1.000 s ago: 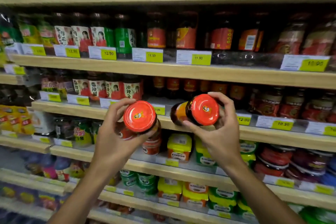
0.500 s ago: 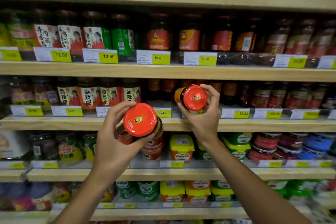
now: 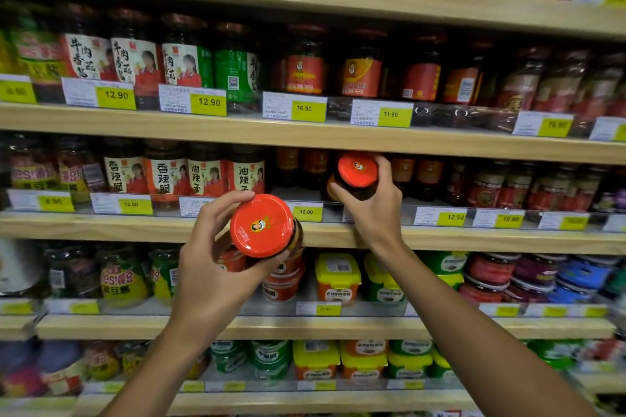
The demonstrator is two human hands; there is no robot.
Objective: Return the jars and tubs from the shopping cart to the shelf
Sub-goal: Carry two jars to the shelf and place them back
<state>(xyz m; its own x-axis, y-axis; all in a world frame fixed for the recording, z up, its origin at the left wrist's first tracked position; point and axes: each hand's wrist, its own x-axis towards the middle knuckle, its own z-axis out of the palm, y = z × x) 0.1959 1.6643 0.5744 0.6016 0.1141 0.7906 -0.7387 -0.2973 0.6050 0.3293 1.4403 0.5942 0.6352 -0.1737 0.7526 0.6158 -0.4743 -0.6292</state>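
Note:
My left hand point(image 3: 210, 278) grips a glass sauce jar with a red lid point(image 3: 262, 225), lid turned toward me, held in front of the middle wooden shelf point(image 3: 101, 223). My right hand point(image 3: 376, 210) grips a second red-lidded jar point(image 3: 357, 169) and holds it inside that shelf's opening, among dark jars with orange labels, just above the clear price rail. Its base is hidden behind my fingers. The shopping cart is out of view.
Wooden shelves run the full width, packed with jars above point(image 3: 305, 71) and yellow and green tubs point(image 3: 338, 278) below. Yellow price tags point(image 3: 306, 211) line each clear rail. A gap lies on the middle shelf left of the right-hand jar.
My right hand has carried its jar up and forward into the middle shelf opening. The left hand and its jar have stayed about where they were.

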